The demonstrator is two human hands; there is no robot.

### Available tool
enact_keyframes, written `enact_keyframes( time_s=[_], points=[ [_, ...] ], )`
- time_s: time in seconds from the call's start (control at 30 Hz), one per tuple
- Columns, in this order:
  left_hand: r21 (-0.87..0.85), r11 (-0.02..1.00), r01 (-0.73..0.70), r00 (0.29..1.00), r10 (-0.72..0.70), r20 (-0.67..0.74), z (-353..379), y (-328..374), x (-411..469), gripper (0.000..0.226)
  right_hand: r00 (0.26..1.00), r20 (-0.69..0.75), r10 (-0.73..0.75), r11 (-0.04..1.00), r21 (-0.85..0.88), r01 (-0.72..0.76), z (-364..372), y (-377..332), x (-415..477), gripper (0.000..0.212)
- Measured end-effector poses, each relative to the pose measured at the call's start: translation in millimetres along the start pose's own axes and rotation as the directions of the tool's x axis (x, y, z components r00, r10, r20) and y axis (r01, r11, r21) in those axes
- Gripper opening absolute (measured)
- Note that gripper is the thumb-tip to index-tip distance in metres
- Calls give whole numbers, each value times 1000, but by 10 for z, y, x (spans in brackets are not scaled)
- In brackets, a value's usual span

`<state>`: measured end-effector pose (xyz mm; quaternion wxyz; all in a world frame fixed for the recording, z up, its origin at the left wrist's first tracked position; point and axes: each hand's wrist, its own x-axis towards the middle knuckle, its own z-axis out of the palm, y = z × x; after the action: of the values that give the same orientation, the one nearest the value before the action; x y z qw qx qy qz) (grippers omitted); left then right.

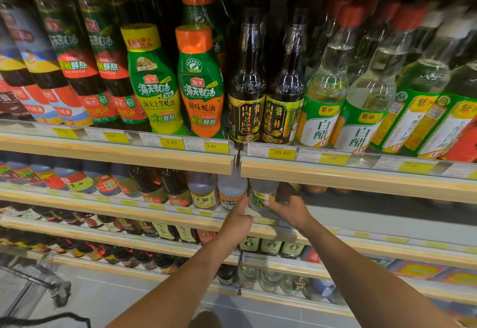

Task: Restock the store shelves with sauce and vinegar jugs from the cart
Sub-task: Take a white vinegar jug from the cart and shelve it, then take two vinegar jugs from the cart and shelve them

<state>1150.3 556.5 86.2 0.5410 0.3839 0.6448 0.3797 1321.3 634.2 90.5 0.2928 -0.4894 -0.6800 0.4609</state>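
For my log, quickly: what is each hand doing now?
Left hand: thumb against the green-label jug; grip cannot be told.
Right hand: holds that jug.

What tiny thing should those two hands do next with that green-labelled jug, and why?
Probably slide the green-labelled jug back and square it beside the orange-labelled jug, then let go. The right hand grips it and the left hand touches it near the front edge of the shelf.

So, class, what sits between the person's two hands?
A pale jug with a green label, between the left hand and right hand, in the head view.
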Motion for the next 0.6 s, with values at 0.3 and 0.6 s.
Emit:
enact_keyframes(
  time_s=[0.3,0.6],
  points=[
    [-50,996,81,986,-87,-141,-62,-175,-387,63,987,-78,144,988,-50,-148,34,-46,-421,75],
    [-28,990,138,958,-141,-250,-366,-320,-849,60,990,-116,81,992,-82,-91,602,-177,-756,59]
  ],
)
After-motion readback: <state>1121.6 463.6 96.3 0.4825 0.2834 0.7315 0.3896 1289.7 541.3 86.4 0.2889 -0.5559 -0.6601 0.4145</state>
